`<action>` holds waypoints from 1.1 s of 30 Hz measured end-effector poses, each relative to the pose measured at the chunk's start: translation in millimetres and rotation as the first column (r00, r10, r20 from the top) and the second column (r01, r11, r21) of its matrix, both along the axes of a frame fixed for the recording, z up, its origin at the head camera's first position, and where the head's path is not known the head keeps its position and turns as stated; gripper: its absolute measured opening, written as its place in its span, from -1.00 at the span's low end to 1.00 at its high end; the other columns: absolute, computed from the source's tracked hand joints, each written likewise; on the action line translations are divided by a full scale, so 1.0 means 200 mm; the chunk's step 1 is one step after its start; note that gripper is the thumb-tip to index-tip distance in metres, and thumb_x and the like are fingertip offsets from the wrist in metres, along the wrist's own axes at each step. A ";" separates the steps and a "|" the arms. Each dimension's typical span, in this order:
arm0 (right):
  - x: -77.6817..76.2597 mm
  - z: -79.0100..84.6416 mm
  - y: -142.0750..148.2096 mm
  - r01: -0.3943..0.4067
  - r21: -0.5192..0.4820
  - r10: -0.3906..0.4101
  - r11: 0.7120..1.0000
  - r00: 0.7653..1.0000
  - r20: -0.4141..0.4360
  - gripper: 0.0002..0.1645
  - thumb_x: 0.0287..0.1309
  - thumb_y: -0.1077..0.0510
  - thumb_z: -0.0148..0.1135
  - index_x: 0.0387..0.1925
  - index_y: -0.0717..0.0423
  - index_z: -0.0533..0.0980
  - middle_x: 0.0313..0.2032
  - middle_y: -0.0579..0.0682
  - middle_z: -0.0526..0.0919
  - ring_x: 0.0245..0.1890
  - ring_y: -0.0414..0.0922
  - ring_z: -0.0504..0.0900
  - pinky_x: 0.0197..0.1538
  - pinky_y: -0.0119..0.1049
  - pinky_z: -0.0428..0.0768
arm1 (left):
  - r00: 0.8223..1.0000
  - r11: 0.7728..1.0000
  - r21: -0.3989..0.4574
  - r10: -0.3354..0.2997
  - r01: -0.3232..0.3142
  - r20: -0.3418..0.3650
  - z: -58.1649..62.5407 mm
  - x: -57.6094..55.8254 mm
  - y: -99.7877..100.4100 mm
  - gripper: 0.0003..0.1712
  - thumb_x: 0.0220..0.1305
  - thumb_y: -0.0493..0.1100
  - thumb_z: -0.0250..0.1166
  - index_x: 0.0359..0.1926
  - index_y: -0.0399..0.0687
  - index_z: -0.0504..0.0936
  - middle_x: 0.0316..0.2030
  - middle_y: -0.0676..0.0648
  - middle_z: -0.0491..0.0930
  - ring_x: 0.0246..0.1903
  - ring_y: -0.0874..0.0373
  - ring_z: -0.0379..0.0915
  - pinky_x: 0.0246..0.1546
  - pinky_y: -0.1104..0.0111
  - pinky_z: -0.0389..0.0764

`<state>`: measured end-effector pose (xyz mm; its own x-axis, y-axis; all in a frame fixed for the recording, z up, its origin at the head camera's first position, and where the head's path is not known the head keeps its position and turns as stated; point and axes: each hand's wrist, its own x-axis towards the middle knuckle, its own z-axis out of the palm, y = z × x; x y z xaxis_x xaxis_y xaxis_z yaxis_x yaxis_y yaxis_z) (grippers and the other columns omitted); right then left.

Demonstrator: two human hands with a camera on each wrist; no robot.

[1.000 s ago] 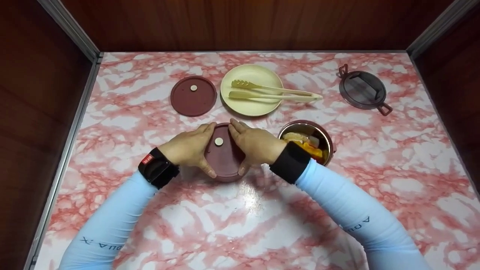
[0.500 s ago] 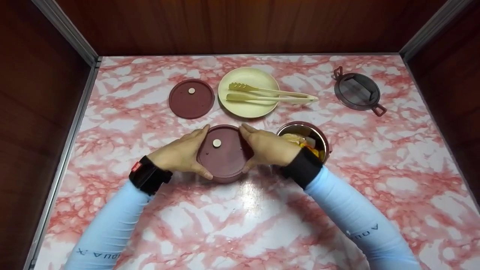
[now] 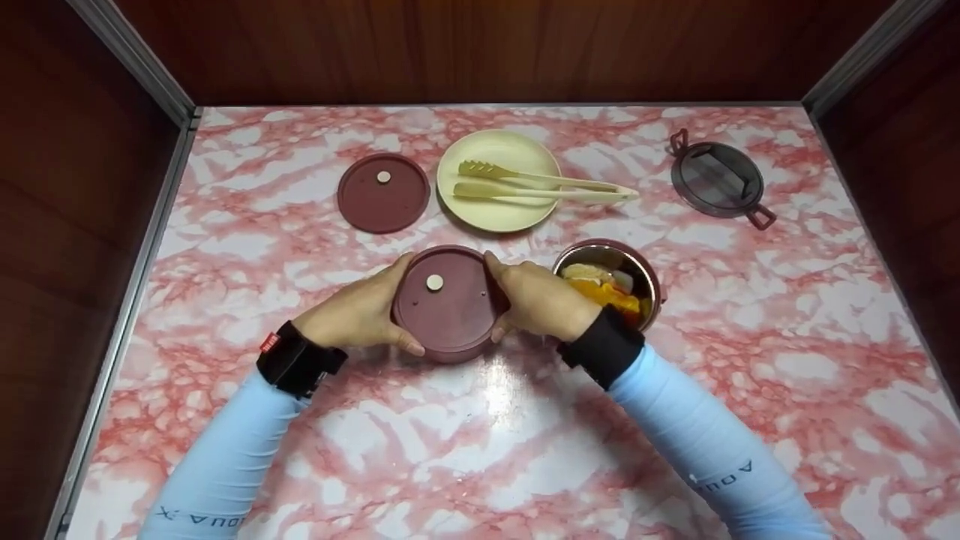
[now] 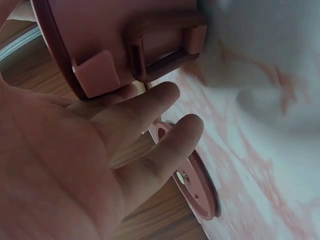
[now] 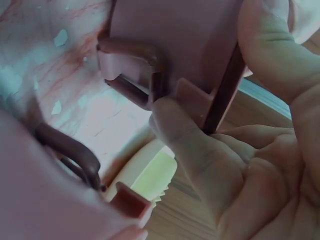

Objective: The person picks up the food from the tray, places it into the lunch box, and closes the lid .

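Observation:
A round maroon food container [image 3: 454,322] with a lid and pale knob stands between my two hands. My left hand [image 3: 360,309] holds its left side, thumb at the front and fingers toward the back. In the left wrist view, fingers spread below a side latch [image 4: 98,75] and a loop handle [image 4: 142,57]. My right hand [image 3: 541,298] holds the opposite side. The right wrist view shows the thumb at the lid's rim and one fingertip beside the other latch [image 5: 192,100], close to its handle [image 5: 132,56].
Right of the container stands an uncovered metal-lined pot [image 3: 657,277] with yellow and pale food. Behind are a maroon lid [image 3: 382,206], a cream plate [image 3: 499,217] bearing tongs [image 3: 555,195], and a grey disc [image 3: 716,184] with maroon loop handles. Dark panels [image 3: 480,52] enclose the table.
Both hands have shifted outward from over the lid's edges to the container's sides, uncovering more of the lid. The container stays in about the same place.

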<state>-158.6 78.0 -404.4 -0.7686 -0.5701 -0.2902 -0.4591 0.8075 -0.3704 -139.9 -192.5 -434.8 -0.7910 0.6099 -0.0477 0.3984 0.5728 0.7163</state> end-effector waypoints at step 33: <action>0.13 -0.25 -0.04 0.345 -0.552 -0.423 0.760 0.906 -0.017 -0.51 0.47 0.18 0.01 0.36 0.15 0.39 0.18 0.22 0.53 -0.01 -0.02 0.64 0.06 -0.10 0.55 | 0.856 0.847 0.151 0.482 -0.509 0.185 -0.04 -0.01 0.00 -0.69 0.35 -0.21 0.31 0.08 -0.16 0.69 0.03 -0.08 0.66 0.01 0.18 0.54 -0.03 0.33 0.57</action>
